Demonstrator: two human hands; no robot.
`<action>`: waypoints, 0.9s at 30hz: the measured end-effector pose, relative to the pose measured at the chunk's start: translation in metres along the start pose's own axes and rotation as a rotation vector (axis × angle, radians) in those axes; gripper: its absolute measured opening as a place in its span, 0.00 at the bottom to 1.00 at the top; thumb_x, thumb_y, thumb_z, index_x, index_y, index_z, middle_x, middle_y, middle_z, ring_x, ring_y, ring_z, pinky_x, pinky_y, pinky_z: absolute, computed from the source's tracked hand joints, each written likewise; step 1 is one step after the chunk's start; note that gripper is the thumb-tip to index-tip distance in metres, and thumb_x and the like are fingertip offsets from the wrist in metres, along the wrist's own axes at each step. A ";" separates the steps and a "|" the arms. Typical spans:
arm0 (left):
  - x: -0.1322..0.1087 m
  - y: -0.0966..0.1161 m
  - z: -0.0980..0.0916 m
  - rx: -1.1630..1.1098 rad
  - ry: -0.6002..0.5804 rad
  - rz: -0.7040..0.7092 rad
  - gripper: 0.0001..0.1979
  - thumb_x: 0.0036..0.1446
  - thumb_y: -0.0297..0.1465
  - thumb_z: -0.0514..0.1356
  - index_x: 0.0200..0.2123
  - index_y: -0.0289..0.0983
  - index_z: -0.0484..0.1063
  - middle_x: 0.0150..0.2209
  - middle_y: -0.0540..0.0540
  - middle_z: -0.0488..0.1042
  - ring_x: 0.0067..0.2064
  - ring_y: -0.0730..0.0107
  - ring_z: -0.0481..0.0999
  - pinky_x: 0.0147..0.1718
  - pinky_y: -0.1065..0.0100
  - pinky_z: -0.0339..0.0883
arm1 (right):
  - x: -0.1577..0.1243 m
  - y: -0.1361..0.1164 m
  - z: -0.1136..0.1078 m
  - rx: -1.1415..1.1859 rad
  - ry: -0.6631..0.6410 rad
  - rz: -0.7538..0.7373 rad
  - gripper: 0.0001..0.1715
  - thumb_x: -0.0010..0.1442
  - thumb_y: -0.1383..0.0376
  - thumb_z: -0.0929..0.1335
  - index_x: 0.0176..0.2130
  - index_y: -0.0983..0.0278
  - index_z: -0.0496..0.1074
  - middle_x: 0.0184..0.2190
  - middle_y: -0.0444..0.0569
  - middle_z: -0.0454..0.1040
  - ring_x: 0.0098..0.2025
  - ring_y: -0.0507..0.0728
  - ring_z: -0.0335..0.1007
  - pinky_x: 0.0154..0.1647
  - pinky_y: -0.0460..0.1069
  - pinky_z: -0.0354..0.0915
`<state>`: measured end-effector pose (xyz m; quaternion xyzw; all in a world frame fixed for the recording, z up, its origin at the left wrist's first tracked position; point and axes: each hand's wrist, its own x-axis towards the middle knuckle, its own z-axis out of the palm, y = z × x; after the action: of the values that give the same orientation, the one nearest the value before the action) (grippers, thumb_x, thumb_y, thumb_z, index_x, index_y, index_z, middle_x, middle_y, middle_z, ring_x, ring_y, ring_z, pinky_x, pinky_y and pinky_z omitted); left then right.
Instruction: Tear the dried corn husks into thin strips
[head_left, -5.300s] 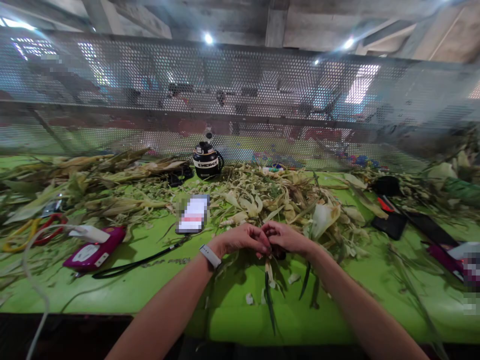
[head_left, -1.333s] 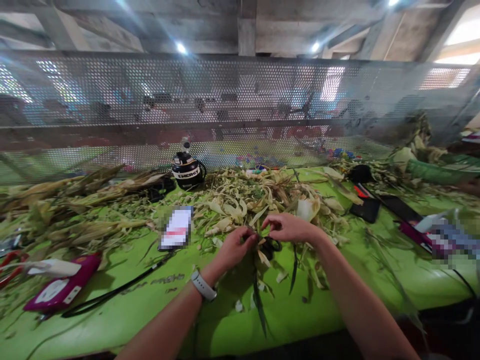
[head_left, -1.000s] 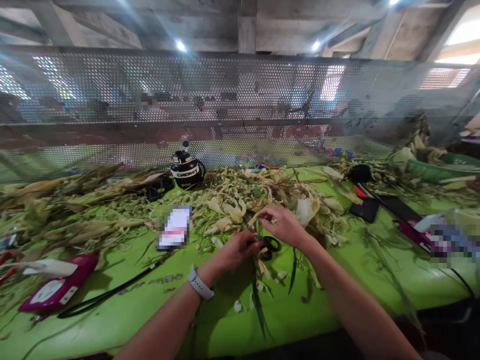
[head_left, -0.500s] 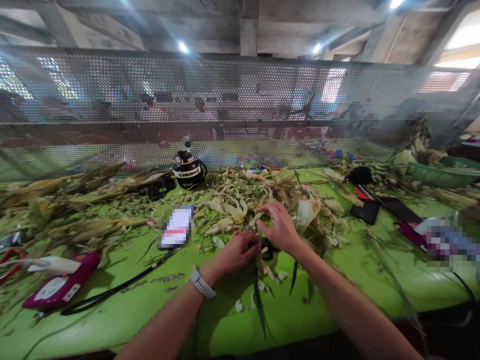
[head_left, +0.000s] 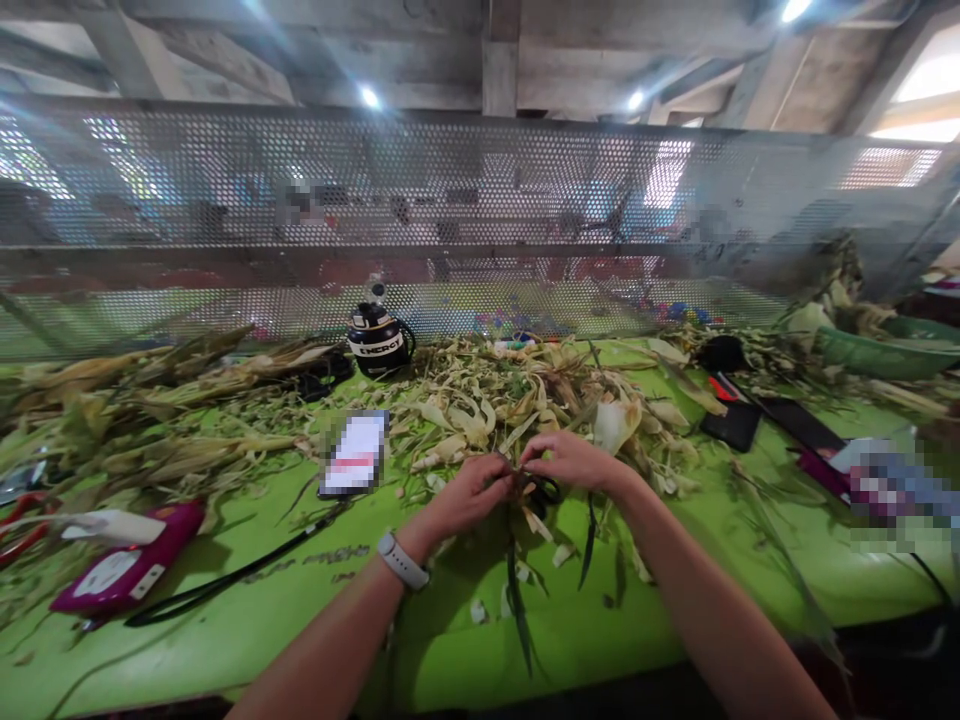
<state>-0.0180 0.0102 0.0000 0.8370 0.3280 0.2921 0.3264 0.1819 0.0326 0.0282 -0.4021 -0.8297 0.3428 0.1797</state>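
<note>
Together, hands (head_left: pixel 471 492) curl near ribbon-like leaf (head_left: pixel 516 600), crinkled husks (head_left: pixel 471 428); cannot tell if gripping.

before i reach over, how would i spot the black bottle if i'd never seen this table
Find the perforated metal screen along the back of the green table. In front of it, left of centre and beyond the phone, stands a squat black bottle. Its upright shape and the pale band lettered ENERGY set it apart from the dry husks nearby.

Left hand (head_left: pixel 474 492), right hand (head_left: pixel 574 462) nearly meeting over green table (head_left: pixel 202 640); husk pile (head_left: pixel 510 395) beyond.
</note>
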 end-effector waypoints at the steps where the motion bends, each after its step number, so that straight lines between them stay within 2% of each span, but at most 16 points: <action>1: 0.000 0.000 -0.001 0.002 0.006 -0.006 0.13 0.59 0.32 0.49 0.28 0.35 0.70 0.28 0.47 0.70 0.32 0.70 0.67 0.35 0.69 0.60 | -0.001 0.002 -0.003 0.048 -0.021 0.005 0.10 0.54 0.64 0.66 0.30 0.67 0.75 0.27 0.46 0.75 0.31 0.53 0.68 0.34 0.46 0.62; 4: 0.002 -0.004 -0.002 0.017 0.054 -0.017 0.13 0.59 0.32 0.49 0.27 0.35 0.70 0.28 0.47 0.70 0.32 0.70 0.68 0.35 0.69 0.60 | -0.001 0.007 -0.010 0.191 -0.085 0.058 0.15 0.54 0.58 0.66 0.29 0.67 0.74 0.23 0.45 0.73 0.27 0.51 0.66 0.31 0.45 0.60; 6: 0.002 -0.006 -0.003 0.036 0.128 -0.038 0.14 0.58 0.33 0.50 0.24 0.35 0.70 0.26 0.48 0.70 0.31 0.70 0.67 0.33 0.69 0.60 | 0.000 0.011 -0.013 0.258 -0.083 0.103 0.17 0.54 0.56 0.66 0.27 0.67 0.73 0.21 0.44 0.72 0.25 0.50 0.65 0.29 0.45 0.59; 11: 0.003 -0.011 -0.006 0.002 0.372 -0.086 0.14 0.56 0.33 0.52 0.24 0.35 0.72 0.25 0.47 0.71 0.30 0.69 0.69 0.33 0.68 0.61 | 0.003 0.020 -0.014 0.412 0.037 0.226 0.15 0.51 0.58 0.66 0.20 0.65 0.68 0.15 0.43 0.66 0.19 0.49 0.60 0.22 0.44 0.53; 15: 0.003 -0.010 -0.008 -0.124 0.534 -0.129 0.12 0.55 0.33 0.54 0.28 0.35 0.75 0.28 0.46 0.73 0.32 0.68 0.71 0.34 0.68 0.62 | 0.005 0.022 -0.012 0.477 0.158 0.233 0.15 0.51 0.59 0.64 0.18 0.63 0.65 0.14 0.42 0.63 0.17 0.49 0.55 0.20 0.45 0.50; 21: 0.003 -0.001 -0.006 -0.499 0.566 -0.224 0.12 0.55 0.35 0.55 0.33 0.36 0.77 0.36 0.44 0.77 0.41 0.65 0.73 0.43 0.67 0.64 | 0.008 0.017 -0.004 0.516 0.069 0.225 0.13 0.48 0.60 0.66 0.18 0.65 0.67 0.16 0.43 0.66 0.19 0.49 0.58 0.22 0.45 0.53; 24: 0.002 -0.001 -0.004 -0.736 0.501 -0.222 0.12 0.56 0.37 0.56 0.33 0.35 0.75 0.38 0.43 0.77 0.42 0.65 0.73 0.44 0.66 0.64 | 0.008 0.016 -0.003 0.523 0.074 0.234 0.13 0.48 0.60 0.67 0.18 0.64 0.67 0.15 0.42 0.65 0.18 0.49 0.58 0.21 0.45 0.52; 27: 0.002 -0.002 -0.003 -0.874 0.424 -0.194 0.13 0.55 0.39 0.57 0.32 0.35 0.72 0.36 0.43 0.77 0.41 0.66 0.73 0.45 0.65 0.64 | 0.008 0.015 -0.003 0.542 0.125 0.241 0.14 0.49 0.59 0.66 0.18 0.64 0.67 0.15 0.42 0.65 0.18 0.48 0.57 0.19 0.44 0.50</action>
<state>-0.0197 0.0136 0.0002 0.5095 0.3104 0.5344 0.5987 0.1874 0.0467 0.0195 -0.4553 -0.6416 0.5453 0.2893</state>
